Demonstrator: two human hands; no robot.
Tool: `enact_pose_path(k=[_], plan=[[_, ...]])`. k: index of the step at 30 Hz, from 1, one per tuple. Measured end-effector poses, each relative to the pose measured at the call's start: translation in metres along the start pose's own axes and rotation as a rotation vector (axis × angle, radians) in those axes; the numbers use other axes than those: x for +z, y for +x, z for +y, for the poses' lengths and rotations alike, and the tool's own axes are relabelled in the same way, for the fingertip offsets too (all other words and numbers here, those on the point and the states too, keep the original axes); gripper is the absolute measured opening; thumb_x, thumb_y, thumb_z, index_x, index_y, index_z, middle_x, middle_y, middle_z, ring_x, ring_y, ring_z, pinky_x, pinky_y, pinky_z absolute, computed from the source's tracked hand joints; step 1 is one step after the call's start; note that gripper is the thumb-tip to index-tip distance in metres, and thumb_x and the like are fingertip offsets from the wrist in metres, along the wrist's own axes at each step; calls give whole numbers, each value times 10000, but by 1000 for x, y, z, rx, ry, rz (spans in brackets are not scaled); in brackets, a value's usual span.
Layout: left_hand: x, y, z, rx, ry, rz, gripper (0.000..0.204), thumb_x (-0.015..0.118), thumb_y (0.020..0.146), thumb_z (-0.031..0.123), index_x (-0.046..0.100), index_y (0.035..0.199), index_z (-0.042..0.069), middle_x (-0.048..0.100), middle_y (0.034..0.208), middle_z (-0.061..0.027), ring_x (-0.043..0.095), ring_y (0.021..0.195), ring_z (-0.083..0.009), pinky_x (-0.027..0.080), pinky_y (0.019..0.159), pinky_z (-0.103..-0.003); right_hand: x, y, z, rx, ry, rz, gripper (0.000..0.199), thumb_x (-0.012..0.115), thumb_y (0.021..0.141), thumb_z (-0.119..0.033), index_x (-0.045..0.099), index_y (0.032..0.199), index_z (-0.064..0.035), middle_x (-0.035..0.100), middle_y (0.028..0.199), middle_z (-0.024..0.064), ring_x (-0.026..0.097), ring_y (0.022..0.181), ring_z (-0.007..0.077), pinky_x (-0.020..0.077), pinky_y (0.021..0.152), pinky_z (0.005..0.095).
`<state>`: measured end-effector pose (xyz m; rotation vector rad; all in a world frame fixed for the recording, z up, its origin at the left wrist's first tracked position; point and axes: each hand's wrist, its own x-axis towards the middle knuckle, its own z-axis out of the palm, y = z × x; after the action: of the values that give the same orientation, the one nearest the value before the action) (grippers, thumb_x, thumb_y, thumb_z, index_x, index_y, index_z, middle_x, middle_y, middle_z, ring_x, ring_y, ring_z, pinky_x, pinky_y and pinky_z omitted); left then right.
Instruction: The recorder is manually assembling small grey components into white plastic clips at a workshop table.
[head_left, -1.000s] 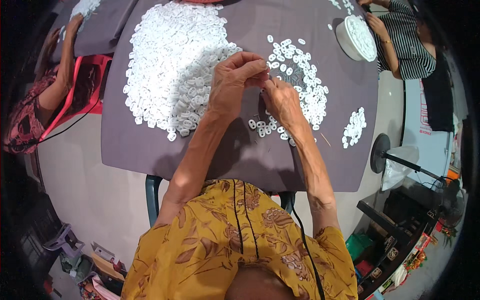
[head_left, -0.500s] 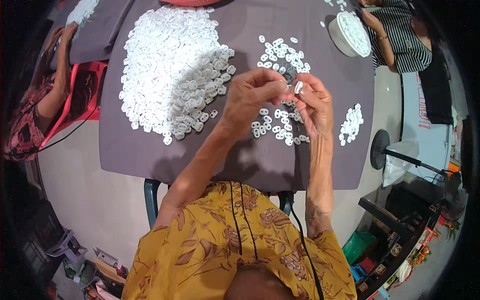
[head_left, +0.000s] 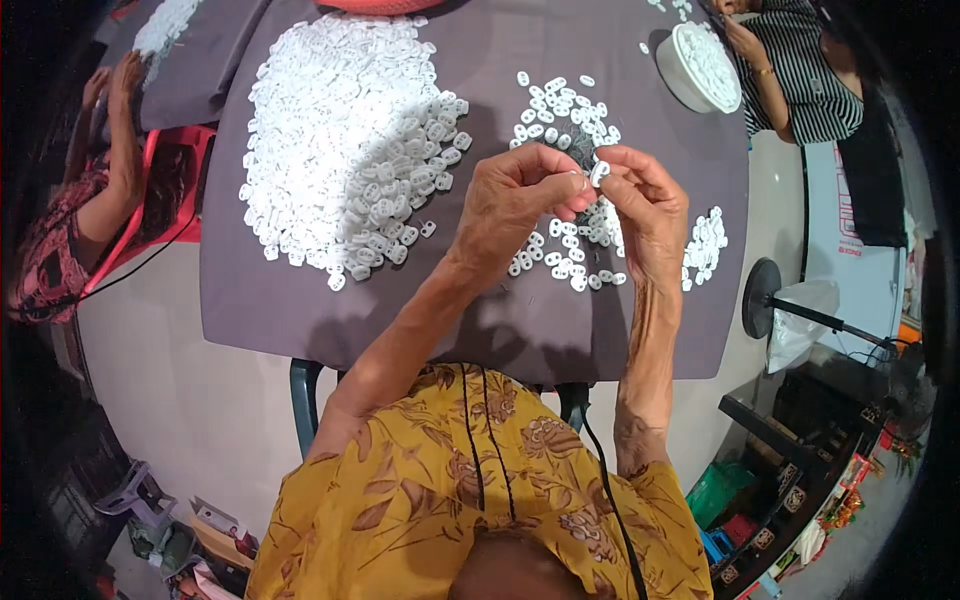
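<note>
Pinching a small white oval piece (head_left: 600, 174) above the table (head_left: 270, 322), I have its long axis running nearly straight away from me, the far end leaning slightly right. My right hand (head_left: 652, 212) grips it between thumb and forefinger, the other fingers loosely bent. Just beside it, my left hand (head_left: 512, 198) has thumb and forefinger brought together at the tips; I cannot tell whether anything sits between them. Around my fingers lie loose white pieces (head_left: 568, 268) and thin grey bits (head_left: 577, 147). A big heap (head_left: 320, 150) spreads to the left; a small cluster (head_left: 706, 243) lies to the right, a filled white tub (head_left: 676, 80) farther off.
</note>
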<state>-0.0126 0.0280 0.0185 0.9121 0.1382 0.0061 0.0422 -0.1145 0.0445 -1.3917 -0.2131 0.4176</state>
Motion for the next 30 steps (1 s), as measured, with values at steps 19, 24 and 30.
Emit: enact_pose_path(k=[19, 24, 30], plan=[[1, 1, -2, 14, 78, -15, 121, 603, 791, 100, 580, 848, -5, 620, 758, -68, 589, 633, -104, 490, 587, -226, 8, -2, -12, -118, -257, -36, 194, 529, 816, 6, 590, 994, 49, 513, 835, 14, 477, 775, 94, 384, 714, 216], [-1, 2, -5, 29, 43, -6, 118, 609, 787, 99, 585, 843, -2, 617, 732, -68, 581, 621, -99, 485, 585, -224, 9, -2, -13, -135, -343, -50, 189, 536, 809, 6, 598, 983, 46, 505, 828, 17, 468, 772, 94, 379, 706, 216], [-2, 3, -8, 35, 32, 0, 112, 610, 784, 90, 587, 840, -4, 613, 716, -68, 574, 615, -95, 478, 579, -220, 9, -2, -13, -129, -404, -45, 184, 538, 814, -13, 606, 980, 29, 505, 819, 11, 473, 763, 93, 380, 689, 216]])
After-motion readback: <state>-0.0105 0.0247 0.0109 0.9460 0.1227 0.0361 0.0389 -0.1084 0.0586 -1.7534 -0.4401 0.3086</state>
